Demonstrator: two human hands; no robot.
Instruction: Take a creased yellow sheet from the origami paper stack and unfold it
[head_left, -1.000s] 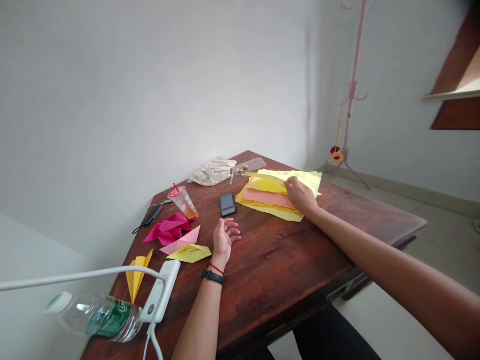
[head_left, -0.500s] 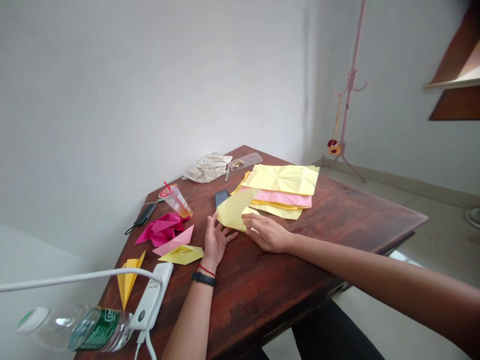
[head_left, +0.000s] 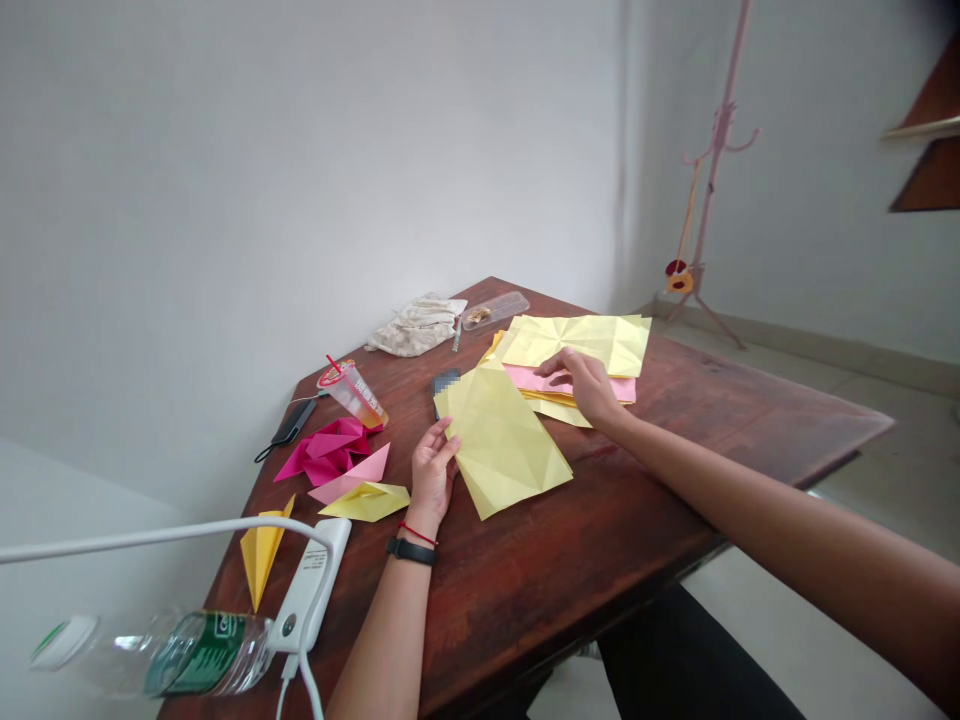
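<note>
On the wooden surface (head_left: pixel 675 400), the open left hand (head_left: pixel 433 470) touches a creased yellow paper sheet (head_left: pixel 502 435), the open right hand (head_left: pixel 581 388) rests on the remaining paper stack (head_left: pixel 577 340), and finished folded shapes (head_left: pixel 330 455) lie aside.

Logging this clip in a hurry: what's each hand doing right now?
Left hand: open, fingers against the edge of a creased yellow paper sheet.
Right hand: open, resting on a paper stack.
</note>
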